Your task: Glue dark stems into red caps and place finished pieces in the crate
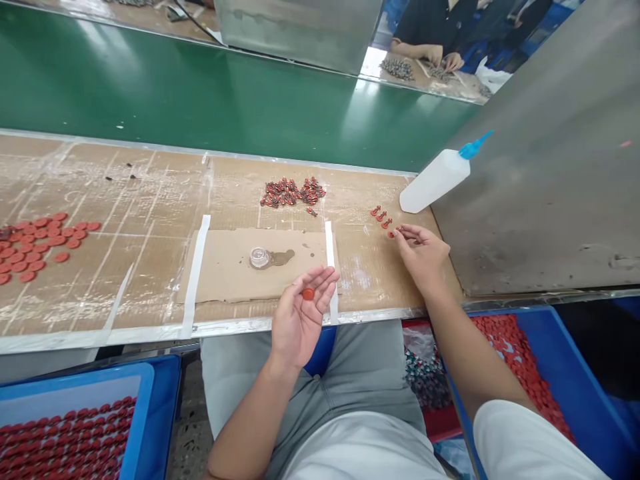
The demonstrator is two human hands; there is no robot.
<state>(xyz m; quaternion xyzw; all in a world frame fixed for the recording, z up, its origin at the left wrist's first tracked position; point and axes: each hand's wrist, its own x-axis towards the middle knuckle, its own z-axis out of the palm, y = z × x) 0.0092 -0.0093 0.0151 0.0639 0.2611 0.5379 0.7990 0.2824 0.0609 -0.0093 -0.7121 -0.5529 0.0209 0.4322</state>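
Note:
My left hand [300, 317] is palm up over the table's front edge, fingers slightly curled, with a small red disc [309, 294] resting on them. At the right, my right hand [423, 257] pinches a small red piece with a round base [391, 235] at the tabletop. Just beyond it, several similar red pieces [381, 217] with stems stand in a slanting row. A small clear round dish [259, 258] sits on a cardboard sheet [225, 280], beside a wet brown stain. Behind the sheet is a pile of small red-and-dark parts [285, 192].
Loose red discs [37, 247] lie at the left. A white bottle with a blue nozzle [436, 179] leans near the metal panel [550, 167] at the right. Blue trays of red parts [145, 407] flank my legs below the table. Another person's hands [443, 59] work beyond the green belt [165, 93].

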